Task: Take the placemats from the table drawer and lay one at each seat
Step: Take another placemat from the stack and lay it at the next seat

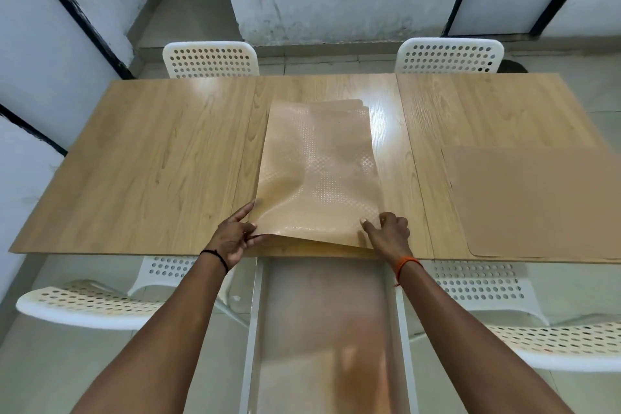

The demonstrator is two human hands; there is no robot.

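A small stack of tan placemats [319, 165] lies lengthwise on the middle of the wooden table [151, 161], its near end lifted off the surface. My left hand [235, 235] pinches the near left corner of the stack. My right hand [386, 232] grips the near right corner, thumb on top. One placemat [537, 202] lies flat at the near right seat. The white table drawer [322, 329] stands pulled out below the table's near edge, between my forearms.
Two white perforated chairs stand at the far side, one at the left [210, 59] and one at the right [448, 55]. Two more sit on the near side, left [90, 302] and right [554, 339]. Grey walls and black-framed panels surround the table.
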